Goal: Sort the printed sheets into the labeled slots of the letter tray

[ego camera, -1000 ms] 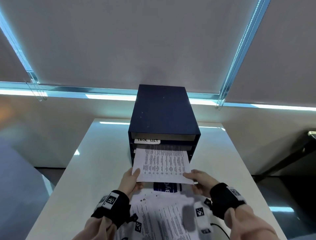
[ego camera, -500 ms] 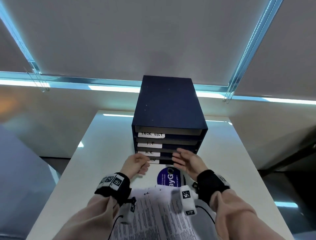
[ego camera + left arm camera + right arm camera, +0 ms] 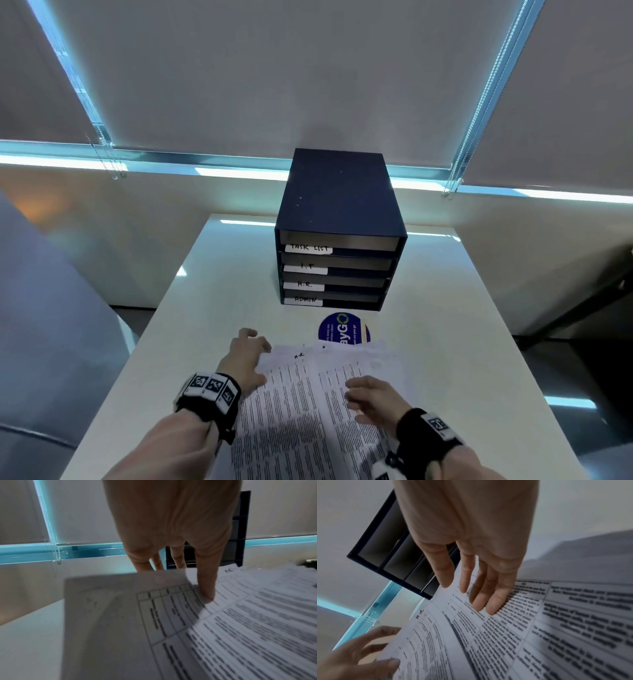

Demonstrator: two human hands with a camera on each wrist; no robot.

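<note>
1. White printed sheets (image 3: pixel 308 407) lie in a loose fanned pile at the lower middle of the head view. Their long axis runs from the bottom edge of the frame up toward the dark navy four-slot letter tray (image 3: pixel 337 212) at the centre.
2. Uppermost at the left of the pile is a sheet with "H.R." handwritten (image 3: pixel 299 356) on its far edge. That edge points toward the tray.
3. At the pile's left edge sits the left hand (image 3: pixel 245 359). Its thumb presses the sheet's top face in the left wrist view, with the fingers going behind the raised edge, so it seems to pinch that sheet.
4. Over the right half of the pile hovers the right hand (image 3: pixel 375 394), fingers straight and spread, holding nothing; whether the tips touch the paper I cannot tell.
5. Among the white slot labels, "H.R." (image 3: pixel 304 285) is third from the top, straight ahead of the pile and well apart from it. The left hand is nearer the marked sheet, so I judge the lift starts there, short edge leading.
</note>
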